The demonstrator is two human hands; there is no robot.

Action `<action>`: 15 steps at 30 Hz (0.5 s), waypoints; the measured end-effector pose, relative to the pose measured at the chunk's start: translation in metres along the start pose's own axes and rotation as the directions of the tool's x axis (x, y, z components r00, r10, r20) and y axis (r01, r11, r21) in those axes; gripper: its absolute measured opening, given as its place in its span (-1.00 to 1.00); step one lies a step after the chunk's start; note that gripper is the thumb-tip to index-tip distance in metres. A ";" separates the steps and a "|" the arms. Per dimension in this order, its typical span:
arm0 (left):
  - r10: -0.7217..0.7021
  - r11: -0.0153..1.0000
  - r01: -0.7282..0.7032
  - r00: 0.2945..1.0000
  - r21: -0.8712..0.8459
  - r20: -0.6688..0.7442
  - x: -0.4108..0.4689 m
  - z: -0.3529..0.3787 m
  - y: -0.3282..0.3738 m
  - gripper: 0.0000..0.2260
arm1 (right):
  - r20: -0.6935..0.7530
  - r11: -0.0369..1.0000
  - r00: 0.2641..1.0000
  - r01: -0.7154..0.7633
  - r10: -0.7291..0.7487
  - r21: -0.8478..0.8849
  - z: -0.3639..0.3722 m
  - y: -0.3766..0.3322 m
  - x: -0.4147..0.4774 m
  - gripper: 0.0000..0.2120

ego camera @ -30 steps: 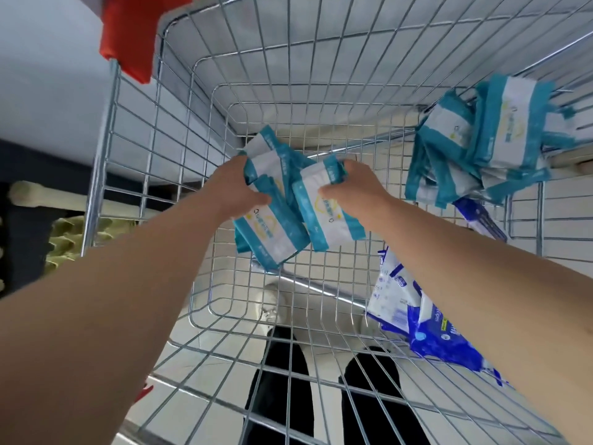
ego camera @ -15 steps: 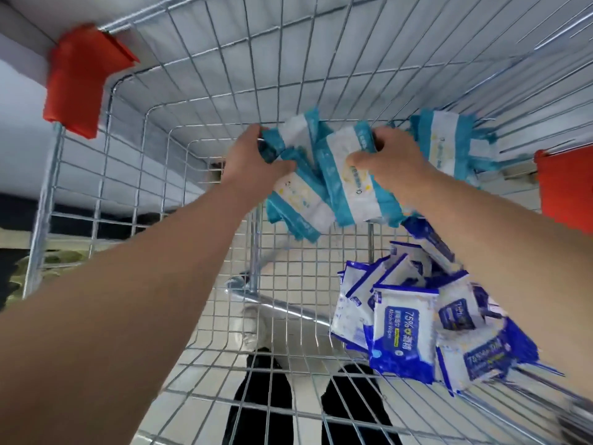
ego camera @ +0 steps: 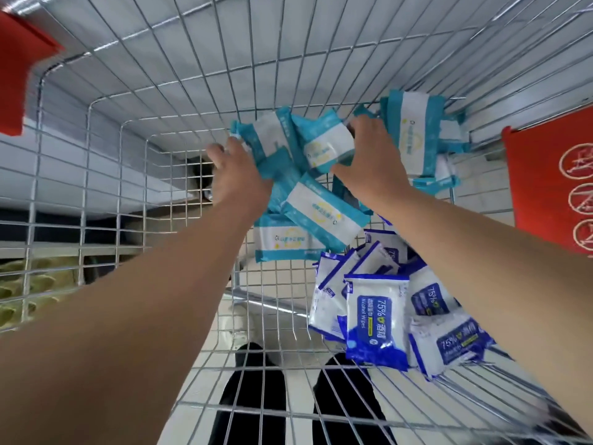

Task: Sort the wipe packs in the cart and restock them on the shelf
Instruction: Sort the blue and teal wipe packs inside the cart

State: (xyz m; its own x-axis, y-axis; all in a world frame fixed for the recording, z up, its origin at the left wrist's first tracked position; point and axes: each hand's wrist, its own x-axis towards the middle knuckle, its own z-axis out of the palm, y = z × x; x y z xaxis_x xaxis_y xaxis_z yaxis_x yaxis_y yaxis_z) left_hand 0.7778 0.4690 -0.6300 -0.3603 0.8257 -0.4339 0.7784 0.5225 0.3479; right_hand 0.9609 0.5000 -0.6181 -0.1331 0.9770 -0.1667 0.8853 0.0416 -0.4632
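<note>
Inside the wire cart (ego camera: 160,91) my left hand (ego camera: 237,175) and my right hand (ego camera: 372,155) squeeze a bundle of teal-and-white wipe packs (ego camera: 324,146) between them, fingers curled round the outer packs. Two of these packs (ego camera: 321,216) hang lower, under my wrists. The bundle sits right beside a pile of the same teal packs (ego camera: 414,133) at the cart's far right corner. Several blue-and-white alcohol wipe packs (ego camera: 375,319) lie heaped on the cart floor at the near right, below my right forearm.
A red corner guard (ego camera: 16,75) is at the cart's top left and a red warning panel (ego camera: 552,187) on its right side. Through the left wall I see a white ledge (ego camera: 64,175) and greenish trays (ego camera: 29,284). Dark trouser legs (ego camera: 250,396) show beneath the cart floor.
Both hands carried the teal bundle from the cart's middle to the right, up against the teal pile. The blue packs have come fully into view as my head turned.
</note>
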 end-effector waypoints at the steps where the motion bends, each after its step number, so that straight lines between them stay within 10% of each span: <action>1: 0.024 0.999 -0.023 0.999 0.035 -0.041 -0.005 -0.001 -0.002 -0.33 | -0.032 1.000 0.999 0.001 0.000 0.010 -0.005 0.001 -0.006 -0.71; 7: 0.167 0.944 -0.239 0.941 0.228 0.295 -0.035 0.013 -0.027 -0.48 | 0.160 0.998 0.987 -0.024 0.033 -0.058 -0.008 0.019 -0.048 -0.88; 15: 0.236 0.909 -0.317 0.926 0.270 0.294 -0.033 0.034 -0.046 -0.43 | 0.329 0.964 0.941 0.007 0.084 -0.267 0.044 0.025 -0.052 -0.65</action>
State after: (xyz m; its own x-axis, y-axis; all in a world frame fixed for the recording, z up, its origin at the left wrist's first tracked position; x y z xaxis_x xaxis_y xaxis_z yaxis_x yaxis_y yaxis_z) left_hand 0.7717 0.4102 -0.6597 0.0008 0.8258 -0.5640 0.9607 0.1560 0.2297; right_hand 0.9704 0.4411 -0.6597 -0.1970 0.8537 -0.4821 0.9713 0.1029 -0.2146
